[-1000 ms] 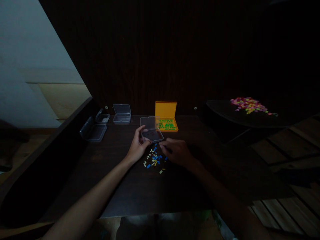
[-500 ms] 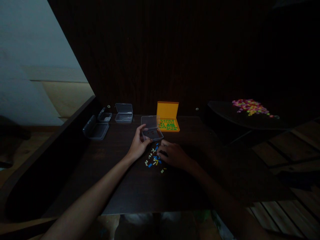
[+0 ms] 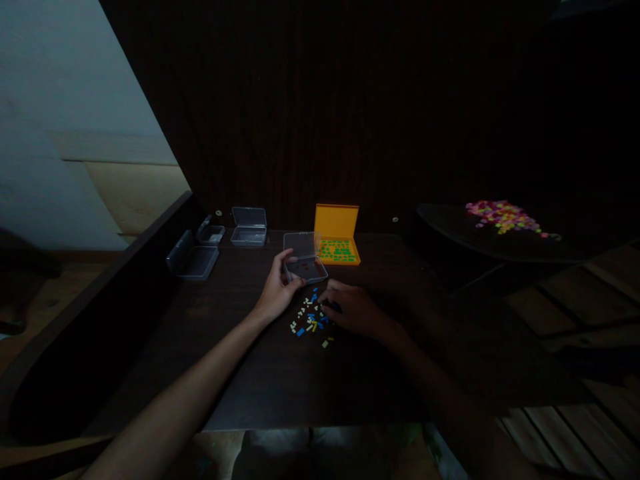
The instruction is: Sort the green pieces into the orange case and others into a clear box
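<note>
My left hand [image 3: 276, 291] grips the near left side of an open clear plastic box [image 3: 320, 276], thumb at its front and fingers along its side. A few small dark reddish pieces lie inside, and its lid stands up at the back. In front of the box, small blue, cream and yellow pieces [image 3: 301, 331] are scattered on the dark tabletop. Over the right edge of this pile my right hand [image 3: 356, 311] is bent down with its fingers curled inward. Whatever its fingertips hold is too dark to make out.
A yellow box [image 3: 337, 220] with green pieces stands open behind the clear box. More open clear boxes, one at the back [image 3: 249, 237] and one at the left [image 3: 199, 263], rest on the table. Colourful small pieces [image 3: 505, 217] are heaped on a dark surface at right.
My right hand has shifted slightly right across the pile, uncovering some pieces. My left hand keeps its grip on the clear box.
</note>
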`<state>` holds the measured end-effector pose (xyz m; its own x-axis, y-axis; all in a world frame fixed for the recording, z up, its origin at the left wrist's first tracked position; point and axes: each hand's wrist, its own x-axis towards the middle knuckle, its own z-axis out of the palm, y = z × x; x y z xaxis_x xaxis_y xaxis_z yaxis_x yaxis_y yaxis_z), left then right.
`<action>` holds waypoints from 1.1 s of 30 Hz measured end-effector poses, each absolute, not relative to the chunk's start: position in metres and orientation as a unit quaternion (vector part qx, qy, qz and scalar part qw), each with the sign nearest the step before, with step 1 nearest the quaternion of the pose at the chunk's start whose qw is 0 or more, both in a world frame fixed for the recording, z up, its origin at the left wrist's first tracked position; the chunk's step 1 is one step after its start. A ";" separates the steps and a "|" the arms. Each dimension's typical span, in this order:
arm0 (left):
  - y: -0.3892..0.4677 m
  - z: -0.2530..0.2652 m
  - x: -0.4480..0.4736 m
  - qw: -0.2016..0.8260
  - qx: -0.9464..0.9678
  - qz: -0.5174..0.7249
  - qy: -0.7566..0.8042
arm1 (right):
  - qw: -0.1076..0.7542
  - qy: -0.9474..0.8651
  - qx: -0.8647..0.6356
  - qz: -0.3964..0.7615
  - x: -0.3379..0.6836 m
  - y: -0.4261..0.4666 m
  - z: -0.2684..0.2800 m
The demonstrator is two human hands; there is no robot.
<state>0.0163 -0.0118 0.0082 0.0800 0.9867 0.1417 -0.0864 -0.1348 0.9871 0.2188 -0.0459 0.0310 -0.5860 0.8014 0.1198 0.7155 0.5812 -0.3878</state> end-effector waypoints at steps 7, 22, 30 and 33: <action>-0.011 0.008 0.017 0.500 0.532 0.535 0.426 | 0.141 -0.880 -0.433 0.138 0.218 -0.047 0.028; -0.012 0.011 0.016 0.501 0.539 0.529 0.423 | 0.213 -0.859 -0.427 0.184 0.214 -0.045 0.031; -0.017 0.012 0.019 0.516 0.540 0.526 0.407 | 0.384 -0.686 -0.428 0.446 0.218 -0.045 0.039; -0.021 0.014 0.022 0.527 0.542 0.521 0.397 | 0.410 -0.665 -0.426 0.457 0.221 -0.044 0.042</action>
